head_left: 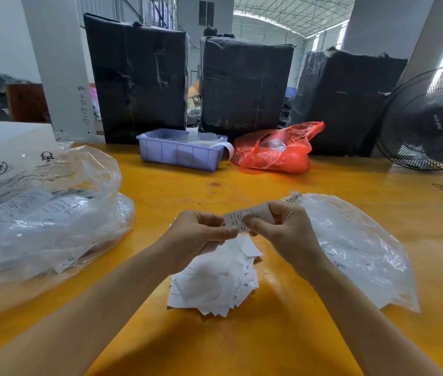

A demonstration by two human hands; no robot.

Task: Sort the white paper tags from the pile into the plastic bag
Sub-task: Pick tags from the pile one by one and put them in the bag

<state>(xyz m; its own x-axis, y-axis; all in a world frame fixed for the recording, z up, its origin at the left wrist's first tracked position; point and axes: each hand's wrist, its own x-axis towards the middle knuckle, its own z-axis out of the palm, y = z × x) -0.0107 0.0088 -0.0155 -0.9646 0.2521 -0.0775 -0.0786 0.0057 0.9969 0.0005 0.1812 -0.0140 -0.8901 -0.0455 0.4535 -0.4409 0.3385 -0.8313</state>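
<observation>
A pile of white paper tags (215, 283) lies on the yellow table (269, 335) in front of me. Above the pile both hands hold one printed white tag (238, 218). My left hand (198, 232) pinches its left end, and my right hand (280, 226) pinches its right part with thumb and fingers curled over it. A clear plastic bag (358, 248) with tags inside lies just right of my right hand. A bigger clear plastic bag (44, 213) full of printed tags sits at the left.
A lilac plastic bin (179, 153) and a red plastic bag (277, 150) stand at the table's far side before three black-wrapped bales (139, 77). A black fan (432, 118) stands at the far right. A white box (6, 139) is far left.
</observation>
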